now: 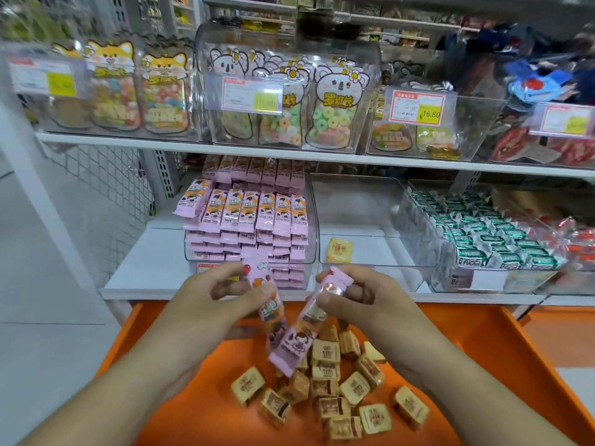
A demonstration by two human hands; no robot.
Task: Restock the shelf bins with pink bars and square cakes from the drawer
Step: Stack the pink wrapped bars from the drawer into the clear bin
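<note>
drawer: orange, pulled out at the bottom of view, below the shelf edge.
square cakes: loose heap of tan wrapped squares on the drawer floor, centre-right, lying at all angles.
left hand: above the drawer, fingers curled, pinching a pink bar near its top end — the bar hangs roughly upright, slightly blurred.
right hand: level with the left, close beside it but not touching; thumb and fingers grip the upper end of a second pink bar.
second bar: tilts down-left, its lower end over the cake heap and crossing in front of the first bar's lower end. Contact between the two bars — cannot tell.
lower shelf: white, just behind the hands.
pink bar bin: clear, packed with stacked pink bars in rows, piled above the rim, one bar leaning off the top left.
middle bin: clear, right of the pink bin; holds one yellow square cake near its front left corner.
green bin: further right, full of green-and-white wrapped pieces.
upper shelf: clear bins of animal-shaped candy pouches with price tags; the far right is blurred.
</note>
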